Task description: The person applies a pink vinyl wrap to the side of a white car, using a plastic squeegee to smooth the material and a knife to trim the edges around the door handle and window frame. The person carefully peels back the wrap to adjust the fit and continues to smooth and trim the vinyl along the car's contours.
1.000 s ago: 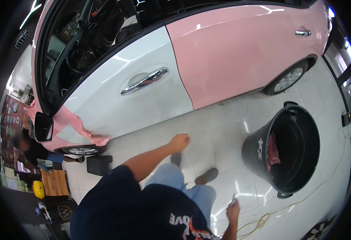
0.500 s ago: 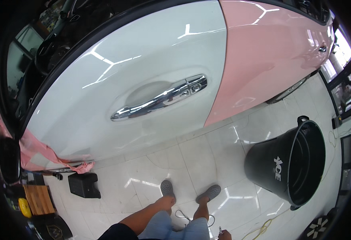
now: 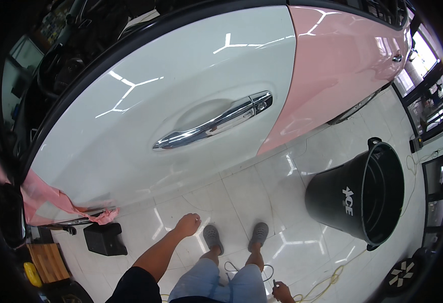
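Note:
My left hand point(image 3: 188, 225) is raised over the floor below the white car door point(image 3: 130, 136), its fingers curled closed and touching nothing around it. Whether anything small is pinched inside is hidden. Low at the bottom edge, my right hand point(image 3: 283, 292) is closed on a small slim tool point(image 3: 274, 285), whose kind is too small to tell. A chrome door handle point(image 3: 214, 123) crosses the white panel in front of me. To its right the bodywork is pink point(image 3: 332, 70). Crumpled pink film point(image 3: 62, 202) hangs loose along the door's front end.
A big dark green bin point(image 3: 327, 197) stands on the tiled floor at right, near a yellow cord point(image 3: 327, 285). At left are a black step stool point(image 3: 105, 239), a wooden board point(image 3: 50, 262) and a yellow object point(image 3: 32, 274). A dark cable loop lies by my feet.
My left arm has come up into view, its hand now in front of the door. My right hand has risen slightly with the slim tool. The view has shifted a little, and my feet have moved.

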A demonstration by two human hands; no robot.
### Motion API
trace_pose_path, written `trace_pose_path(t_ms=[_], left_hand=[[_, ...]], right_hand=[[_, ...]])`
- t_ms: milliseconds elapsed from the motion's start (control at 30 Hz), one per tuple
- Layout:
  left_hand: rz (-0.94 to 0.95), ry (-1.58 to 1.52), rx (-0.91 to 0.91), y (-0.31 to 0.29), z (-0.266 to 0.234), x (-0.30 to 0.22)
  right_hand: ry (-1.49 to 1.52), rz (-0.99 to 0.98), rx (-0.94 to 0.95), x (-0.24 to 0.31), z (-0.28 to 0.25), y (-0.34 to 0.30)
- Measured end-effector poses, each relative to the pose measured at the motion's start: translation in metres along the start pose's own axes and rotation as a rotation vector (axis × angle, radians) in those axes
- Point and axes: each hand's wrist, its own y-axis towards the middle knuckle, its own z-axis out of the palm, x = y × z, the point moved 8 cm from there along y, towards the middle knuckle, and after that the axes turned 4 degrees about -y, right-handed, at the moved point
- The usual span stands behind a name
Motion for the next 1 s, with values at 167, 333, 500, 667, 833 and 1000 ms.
trace_pose_path(t_ms=[167, 333, 500, 667, 833, 1000], left_hand=[[0.009, -0.055, 0.014, -0.026, 0.050, -0.023], [-0.081, -0.157, 0.048, -0.088, 0.091, -0.061], [-0.074, -0.208, 0.023, -0.148, 0.102, -0.083], [-0.117, -0.325, -0.292, -0.192, 0.046, -0.060], [-0.156, -0.414, -0.529, -0.242, -0.031, -0.029], [-0.079, -0.519, -0.720, -0.266, -0.102, 0.003]], right_hand=[[-0.448, -0.237, 0.313, -0.057, -0.005, -0.019], [-0.537, -0.282, 0.762, 0.015, -0.092, -0.077], [-0.686, -0.638, 0.669, 0.062, -0.138, -0.042], [-0.863, -0.786, 0.463, 0.100, -0.132, 0.007], [-0.813, -0.532, 0.528, 0.156, -0.145, -0.008], [-0.942, -0.619, 0.144, 0.306, -0.231, -0.060]])
